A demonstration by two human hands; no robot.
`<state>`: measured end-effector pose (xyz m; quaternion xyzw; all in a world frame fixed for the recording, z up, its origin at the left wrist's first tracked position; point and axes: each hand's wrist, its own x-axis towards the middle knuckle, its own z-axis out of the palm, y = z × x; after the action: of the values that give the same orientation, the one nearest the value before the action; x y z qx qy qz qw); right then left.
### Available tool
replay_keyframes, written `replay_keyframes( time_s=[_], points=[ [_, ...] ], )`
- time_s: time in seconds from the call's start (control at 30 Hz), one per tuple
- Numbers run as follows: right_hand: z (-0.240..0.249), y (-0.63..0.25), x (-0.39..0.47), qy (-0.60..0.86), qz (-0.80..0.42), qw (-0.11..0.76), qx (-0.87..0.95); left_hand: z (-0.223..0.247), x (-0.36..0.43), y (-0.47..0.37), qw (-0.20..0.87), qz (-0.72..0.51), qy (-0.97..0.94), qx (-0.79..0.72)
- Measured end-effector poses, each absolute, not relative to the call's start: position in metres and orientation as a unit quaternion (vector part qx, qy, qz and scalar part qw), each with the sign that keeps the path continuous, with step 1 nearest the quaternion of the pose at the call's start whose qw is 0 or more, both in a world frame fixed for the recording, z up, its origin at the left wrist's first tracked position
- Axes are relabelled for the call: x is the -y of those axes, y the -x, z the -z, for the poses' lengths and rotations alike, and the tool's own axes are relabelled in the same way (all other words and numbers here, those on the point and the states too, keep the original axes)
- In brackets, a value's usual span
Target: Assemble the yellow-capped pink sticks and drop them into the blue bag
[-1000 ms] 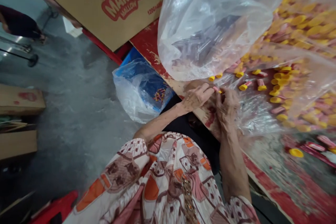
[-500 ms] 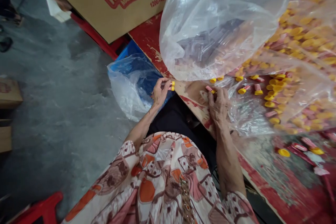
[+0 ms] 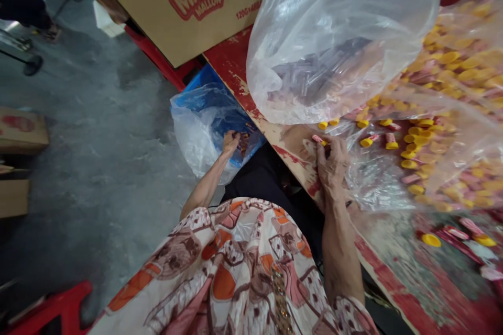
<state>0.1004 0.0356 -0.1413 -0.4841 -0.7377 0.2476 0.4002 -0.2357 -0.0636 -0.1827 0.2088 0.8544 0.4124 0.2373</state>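
My left hand (image 3: 231, 142) reaches down into a blue bin (image 3: 202, 81) lined with a clear plastic bag (image 3: 188, 131). Its fingers look loosely apart, and I see nothing between them. Several small tubes (image 3: 244, 142) lie in the bin beside the fingertips. On the table edge, my right hand (image 3: 332, 159) has its thumb and fingers closed at the yellow cap of a small red-and-white tube (image 3: 317, 139). More yellow-capped tubes (image 3: 369, 140) lie to the right of this hand on clear plastic.
A large translucent bag (image 3: 338, 15) holding clear tubes stands on the worn red table (image 3: 236, 63). Behind it is a marshmallow carton (image 3: 212, 21). A big bag of yellow-capped tubes (image 3: 459, 78) spreads to the right. A red stool (image 3: 66, 303) stands lower left.
My left hand has moved down and left into the lined bin; the two yellow-capped tubes it held no longer show in it. My right hand has closed in on the small tube.
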Motion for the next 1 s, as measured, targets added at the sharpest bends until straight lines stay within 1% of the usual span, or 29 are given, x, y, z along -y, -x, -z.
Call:
replay_keyframes(
  time_s=[0.13, 0.23, 0.33, 0.43, 0.57, 0.67, 0.83, 1.0],
  points=[
    [0.144, -0.101, -0.037, 0.484, -0.254, 0.403, 0.734, 0.171, 0.060, 0.245, 0.155, -0.456, -0.235, -0.844],
    [0.148, -0.104, -0.039, 0.495, -0.255, 0.392, 0.732, 0.154, 0.040, 0.239, 0.104, -0.507, -0.330, -0.789],
    [0.151, -0.104, -0.040, 0.496, -0.261, 0.395, 0.728, 0.140, -0.003, 0.219, 0.089, -0.534, -0.454, -0.707],
    [0.151, -0.103, -0.040, 0.479, -0.262, 0.409, 0.731, 0.134, -0.060, 0.188, 0.111, -0.536, -0.512, -0.662],
    [0.148, -0.099, -0.040, 0.473, -0.245, 0.405, 0.743, 0.136, -0.123, 0.150, 0.154, -0.526, -0.529, -0.648],
    [0.144, -0.097, -0.039, 0.478, -0.232, 0.419, 0.737, 0.134, -0.142, 0.134, 0.173, -0.528, -0.508, -0.658],
    [0.141, -0.096, -0.035, 0.489, -0.216, 0.459, 0.710, 0.121, -0.149, 0.124, 0.185, -0.536, -0.487, -0.664],
    [0.143, -0.095, -0.035, 0.474, -0.250, 0.413, 0.736, 0.109, -0.182, 0.113, 0.208, -0.522, -0.488, -0.668]
  ],
)
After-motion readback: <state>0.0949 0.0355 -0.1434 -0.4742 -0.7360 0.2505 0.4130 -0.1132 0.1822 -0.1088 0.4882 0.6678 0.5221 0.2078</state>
